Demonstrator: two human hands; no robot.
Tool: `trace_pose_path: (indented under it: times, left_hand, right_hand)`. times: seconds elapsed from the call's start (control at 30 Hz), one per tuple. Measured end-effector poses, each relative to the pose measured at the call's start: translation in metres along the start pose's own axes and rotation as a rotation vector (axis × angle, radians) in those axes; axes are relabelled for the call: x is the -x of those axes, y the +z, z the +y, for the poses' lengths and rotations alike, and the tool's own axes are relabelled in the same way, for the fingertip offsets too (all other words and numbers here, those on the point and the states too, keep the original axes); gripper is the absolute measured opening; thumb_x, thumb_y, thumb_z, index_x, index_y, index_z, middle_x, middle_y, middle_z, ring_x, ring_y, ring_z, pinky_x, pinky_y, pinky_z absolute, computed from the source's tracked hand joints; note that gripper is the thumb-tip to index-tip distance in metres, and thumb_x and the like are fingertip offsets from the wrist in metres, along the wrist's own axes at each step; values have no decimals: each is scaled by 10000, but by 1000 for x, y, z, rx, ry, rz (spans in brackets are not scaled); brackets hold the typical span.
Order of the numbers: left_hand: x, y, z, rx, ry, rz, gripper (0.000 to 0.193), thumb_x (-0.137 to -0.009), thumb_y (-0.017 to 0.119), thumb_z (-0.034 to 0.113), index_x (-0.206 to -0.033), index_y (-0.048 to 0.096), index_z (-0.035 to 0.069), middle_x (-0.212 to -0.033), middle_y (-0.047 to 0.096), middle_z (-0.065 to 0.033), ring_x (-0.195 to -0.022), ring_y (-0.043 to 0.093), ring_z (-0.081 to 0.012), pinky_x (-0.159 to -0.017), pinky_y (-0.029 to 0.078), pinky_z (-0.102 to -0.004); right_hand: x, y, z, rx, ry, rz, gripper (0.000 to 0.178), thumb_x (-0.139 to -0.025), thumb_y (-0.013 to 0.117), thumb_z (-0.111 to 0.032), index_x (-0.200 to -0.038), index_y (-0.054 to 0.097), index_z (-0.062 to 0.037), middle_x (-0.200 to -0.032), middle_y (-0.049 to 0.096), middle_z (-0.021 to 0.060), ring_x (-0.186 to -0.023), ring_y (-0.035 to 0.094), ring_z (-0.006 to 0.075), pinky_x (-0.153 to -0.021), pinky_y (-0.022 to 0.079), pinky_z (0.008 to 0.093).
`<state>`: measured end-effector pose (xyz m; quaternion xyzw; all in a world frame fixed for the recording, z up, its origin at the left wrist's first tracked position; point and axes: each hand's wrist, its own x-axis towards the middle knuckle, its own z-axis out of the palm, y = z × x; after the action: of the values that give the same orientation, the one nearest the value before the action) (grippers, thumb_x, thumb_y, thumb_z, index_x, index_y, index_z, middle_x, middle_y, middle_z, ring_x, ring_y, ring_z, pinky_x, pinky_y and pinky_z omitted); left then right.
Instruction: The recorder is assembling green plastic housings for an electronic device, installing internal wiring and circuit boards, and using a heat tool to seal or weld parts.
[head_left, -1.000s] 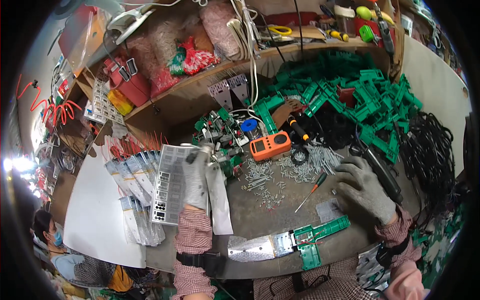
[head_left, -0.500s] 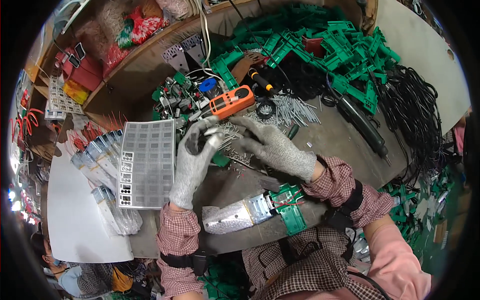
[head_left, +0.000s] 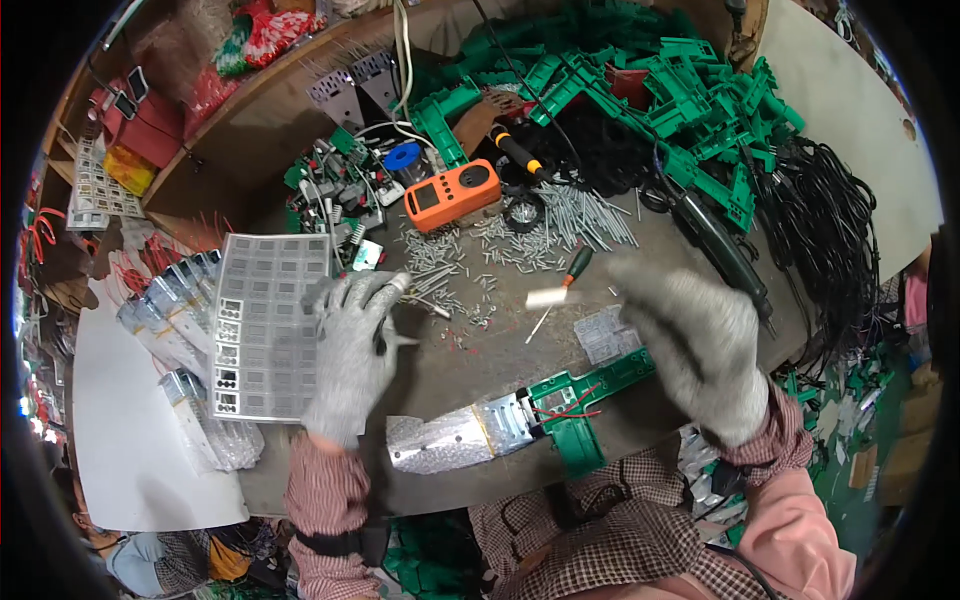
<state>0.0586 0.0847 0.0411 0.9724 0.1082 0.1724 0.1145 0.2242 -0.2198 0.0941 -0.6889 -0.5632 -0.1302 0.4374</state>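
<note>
Both my hands wear grey knitted gloves. My left hand is over the right edge of a silver sticker sheet, fingers stretched and thumb apart, with nothing visible in it. My right hand is smeared by motion above the right end of a green plastic frame; whether it holds anything is unclear. Red wires lie across the frame, joined to a metal part with a bubble-wrapped body. A blurred white piece shows beside a green-handled screwdriver.
Behind are an orange meter, loose screws and heaped green frames. A black power screwdriver and coiled black cables lie at right. More wrapped metal parts sit left on a white board.
My right hand has swung right and nearer, uncovering the screwdriver and more of the green frame. My left hand has drawn nearer and left, its fingers straightening. The blurred white piece now shows.
</note>
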Motion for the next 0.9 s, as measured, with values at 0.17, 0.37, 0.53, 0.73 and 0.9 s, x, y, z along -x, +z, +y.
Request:
trace_pose_path:
  times: [0.17, 0.37, 0.53, 0.73, 0.9]
  left_hand:
    - [9, -23, 128, 1065, -152, -155, 532, -877, 779, 130, -1384, 635, 55, -1209, 701, -150, -1152, 648, -284, -1010, 481, -410]
    - [0, -16, 135, 239, 289, -338, 436, -867, 778, 131, -1293, 697, 85, -916, 687, -113, -838, 664, -311, -792, 515, -422]
    - [9, -9, 135, 714, 479, -531, 313, -942, 751, 248, -1215, 743, 95, -902, 704, -116, -831, 662, -306, -754, 500, -417]
    - [10, 8, 136, 511, 344, -412, 324, -922, 750, 213, -1216, 732, 78, -770, 666, -119, -707, 642, -309, -691, 486, -419]
    - [10, 23, 140, 227, 183, -364, 527, -848, 798, 255, -1317, 657, 61, -885, 685, -87, -933, 645, -298, -962, 460, -456]
  right_hand:
    - [22, 5, -7, -186, 287, -375, 288, -925, 674, -70, -1207, 688, -11, -1039, 724, 190, -931, 731, 343, -801, 580, 400]
    - [41, -11, 15, -356, 293, -497, 406, -926, 677, -142, -1322, 620, -67, -1093, 695, 158, -923, 711, 370, -816, 574, 430]
    - [65, -34, 29, -95, -118, -546, 472, -847, 697, -127, -1309, 627, -65, -1128, 693, 128, -931, 723, 310, -785, 603, 401]
    - [71, -35, 32, -54, 43, -692, 491, -814, 682, -145, -1302, 631, -141, -1022, 669, 78, -916, 717, 270, -733, 614, 409]
    - [45, -30, 40, 320, 1, -743, 497, -818, 718, -220, -1305, 628, -183, -998, 621, 26, -910, 697, 226, -681, 576, 361]
